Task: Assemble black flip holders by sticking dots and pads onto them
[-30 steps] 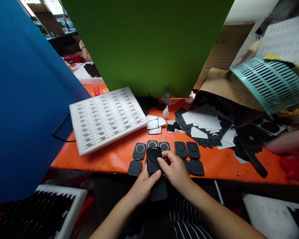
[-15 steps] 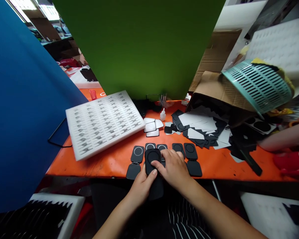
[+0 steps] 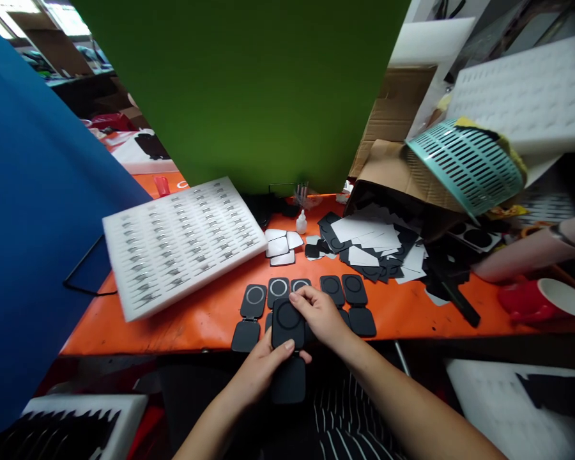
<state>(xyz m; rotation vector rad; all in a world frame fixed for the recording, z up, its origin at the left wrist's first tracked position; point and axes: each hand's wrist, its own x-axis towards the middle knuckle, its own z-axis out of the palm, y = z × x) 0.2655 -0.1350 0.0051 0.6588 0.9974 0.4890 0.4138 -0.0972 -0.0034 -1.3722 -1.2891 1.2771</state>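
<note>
A black hinged pad (image 3: 287, 316) with a ring outline on its upper panel is held above the orange table's front edge, its lower panel hanging down. My left hand (image 3: 267, 363) grips it near the hinge, thumb on the front. At its upper right corner, my right hand (image 3: 320, 314) pinches the edge with thumb and fingers. Behind the hands, similar hinged pads lie in a row; the leftmost pad (image 3: 255, 301) and another pad (image 3: 278, 289) show pale rings, while the rightmost pad (image 3: 354, 289) has a dark ring.
A white foam tray (image 3: 182, 246) with metal pieces stands tilted at left. Beyond the pads are a small white bottle (image 3: 301, 222), white-faced pieces (image 3: 278, 246) and loose sheets (image 3: 367, 231). A cardboard box (image 3: 388, 166), teal basket (image 3: 467, 166) and red mug (image 3: 527, 300) are at right.
The view has shifted, so the table's items appear further left. My right hand's thumb has moved from the pad's face to its upper corner, and the lower panel shows more fully.
</note>
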